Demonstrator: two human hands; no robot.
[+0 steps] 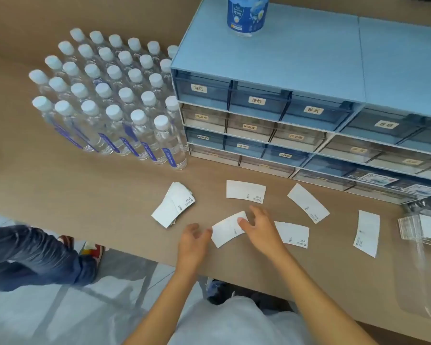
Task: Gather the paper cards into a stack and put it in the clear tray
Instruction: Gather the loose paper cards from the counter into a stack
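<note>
Several white curved paper cards lie on the tan table. A loose stack of cards (174, 204) sits at the left. Single cards lie further back (245, 191), to the right (308, 202), near my wrist (294, 234) and at the far right (367, 233). One card (228, 229) is between my hands. My right hand (260, 229) has its thumb and fingers on that card's right end. My left hand (194, 239) touches its left edge with fingers curled. The clear tray (418, 270) stands at the right edge, with papers inside.
Rows of capped water bottles (110, 100) stand at the back left. A blue drawer cabinet (296, 115) fills the back right, with a blue canister (246, 14) on top. A person's jeans-clad leg (35, 255) is on the floor at left.
</note>
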